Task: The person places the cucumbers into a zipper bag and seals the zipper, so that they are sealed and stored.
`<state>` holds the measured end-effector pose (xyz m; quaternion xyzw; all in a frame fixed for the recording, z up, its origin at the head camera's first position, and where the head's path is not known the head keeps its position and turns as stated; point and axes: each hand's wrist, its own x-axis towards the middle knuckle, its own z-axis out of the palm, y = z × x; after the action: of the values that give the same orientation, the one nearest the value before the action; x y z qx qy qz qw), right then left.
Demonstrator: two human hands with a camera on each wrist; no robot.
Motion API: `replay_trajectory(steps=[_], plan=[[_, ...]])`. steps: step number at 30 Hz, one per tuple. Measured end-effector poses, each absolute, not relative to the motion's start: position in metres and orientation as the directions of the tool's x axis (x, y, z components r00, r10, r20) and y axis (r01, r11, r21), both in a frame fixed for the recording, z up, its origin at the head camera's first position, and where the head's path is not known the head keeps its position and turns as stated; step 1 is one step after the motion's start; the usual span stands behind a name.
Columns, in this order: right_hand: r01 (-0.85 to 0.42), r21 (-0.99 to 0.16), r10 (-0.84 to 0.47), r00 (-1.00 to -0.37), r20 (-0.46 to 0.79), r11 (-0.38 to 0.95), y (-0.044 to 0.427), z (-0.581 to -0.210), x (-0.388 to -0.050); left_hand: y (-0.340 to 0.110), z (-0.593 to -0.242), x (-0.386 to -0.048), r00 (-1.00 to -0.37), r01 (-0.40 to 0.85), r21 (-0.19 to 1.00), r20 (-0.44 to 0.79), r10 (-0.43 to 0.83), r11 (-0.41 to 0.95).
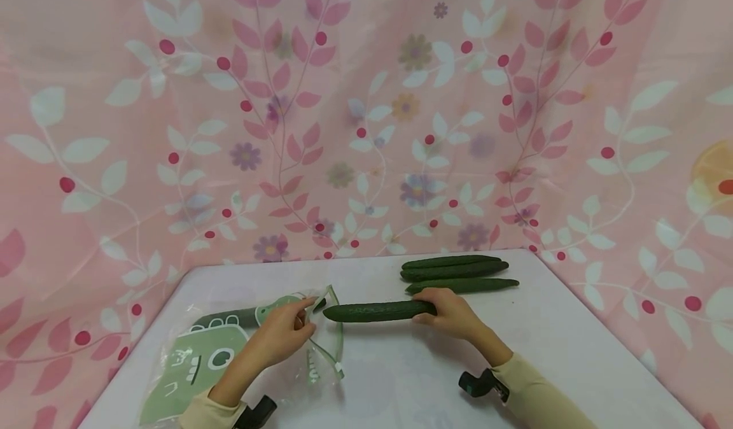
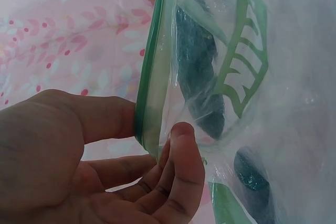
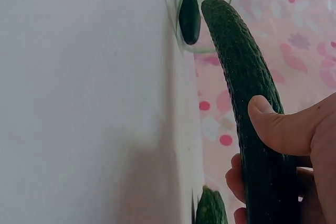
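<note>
Sleeve (image 1: 209,411) overlaps bag (image 1: 197,368) left grip (image 1: 279,335) pinches; right grip (image 1: 452,316) holds cucumber (image 1: 375,312), three cucumbers (image 1: 455,270) beyond

I count two hands, both mine: my left hand (image 1: 280,333) left of the lower middle of the frame, my right hand (image 1: 452,314) right of it. I hold one cucumber (image 1: 378,312) in the right, and three loose cucumbers (image 1: 455,271) lie above that hand, so four are outside the bag. I see one clear zip bag (image 1: 195,372) at lower left, with one slider (image 1: 338,366) and at least one bagged cucumber (image 3: 190,19); I cannot count further through the plastic. I wear two wrist devices (image 1: 483,384), over one table (image 1: 401,365)
</note>
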<state>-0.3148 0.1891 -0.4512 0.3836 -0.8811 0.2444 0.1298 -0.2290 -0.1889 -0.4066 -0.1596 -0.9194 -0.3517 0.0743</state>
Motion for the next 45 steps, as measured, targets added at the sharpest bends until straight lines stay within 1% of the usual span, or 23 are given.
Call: replay_trajectory(steps=[10, 17, 25, 31, 37, 43, 45], plan=[[-0.764, -0.326, -0.636, -0.644, 0.424, 0.556, 0.148, -0.456, -0.318, -0.189, -0.405, -0.229, -0.937, 0.35, 0.625, 0.239, 0.255, 0.698], [-0.784, -0.29, -0.66, -0.619, 0.425, 0.549, 0.124, -0.461, -0.319, -0.19, -0.404, -0.228, -0.934, 0.357, 0.63, 0.233, 0.271, 0.69], [-0.788, -0.328, -0.675, -0.616, 0.406, 0.521, 0.096, -0.465, -0.321, -0.188, -0.406, -0.229, -0.923, 0.384, 0.616, 0.254, 0.288, 0.688], [-0.78, -0.363, -0.687, -0.623, 0.374, 0.509, 0.08, -0.469, -0.32, -0.188, -0.407, -0.229, -0.924, 0.381, 0.624, 0.237, 0.299, 0.683], [-0.764, -0.428, -0.706, -0.629, 0.327, 0.483, 0.07, -0.473, -0.319, -0.188, -0.407, -0.228, -0.925, 0.378, 0.632, 0.23, 0.303, 0.676], [-0.777, -0.391, -0.73, -0.614, 0.3, 0.493, 0.075, -0.474, -0.325, -0.189, -0.405, -0.226, -0.922, 0.384, 0.63, 0.232, 0.309, 0.674], [-0.772, -0.391, -0.729, -0.62, 0.289, 0.502, 0.082, -0.47, -0.328, -0.189, -0.404, -0.226, -0.921, 0.387, 0.635, 0.236, 0.309, 0.669]])
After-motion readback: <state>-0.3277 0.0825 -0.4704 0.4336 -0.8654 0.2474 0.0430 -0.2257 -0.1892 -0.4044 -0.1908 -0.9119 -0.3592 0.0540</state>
